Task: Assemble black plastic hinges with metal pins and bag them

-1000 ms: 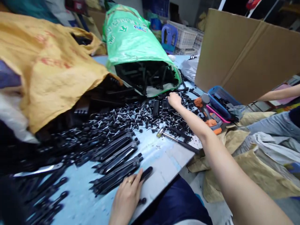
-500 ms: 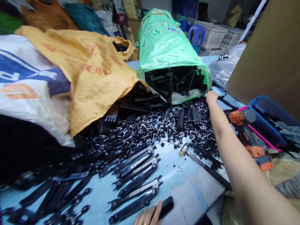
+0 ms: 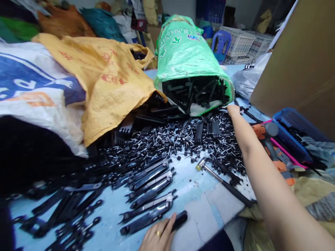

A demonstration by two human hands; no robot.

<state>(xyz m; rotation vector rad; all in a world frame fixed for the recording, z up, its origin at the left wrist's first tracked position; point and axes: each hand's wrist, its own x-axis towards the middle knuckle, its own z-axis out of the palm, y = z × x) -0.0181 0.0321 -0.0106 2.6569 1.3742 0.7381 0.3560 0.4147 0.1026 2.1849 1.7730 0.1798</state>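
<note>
At the lower edge of the head view, my left hand (image 3: 158, 234), with a ring on one finger, is closed around a smooth black elongated part (image 3: 180, 220). Left of it, several long black parts with forked ends (image 3: 151, 207) lie side by side on the blue table. My right hand (image 3: 233, 109) is stretched far forward to the lower right corner of the green bag's mouth (image 3: 195, 66), over small black pieces with metal pins (image 3: 180, 137). Its fingers are mostly hidden behind the wrist. Dark bracket-like parts fill the bag's opening.
A hammer (image 3: 222, 181) lies between my arms. An orange cordless drill (image 3: 272, 146) and a blue basket (image 3: 295, 129) are to the right. A yellow sack (image 3: 112, 76) and a white sack (image 3: 39, 94) spill black parts on the left. Cardboard (image 3: 300, 62) stands at right.
The view has shifted slightly, carrying the table items a little left at the front. My right hand has dipped at the bag's corner, hiding its fingers more. My left hand keeps the black part.
</note>
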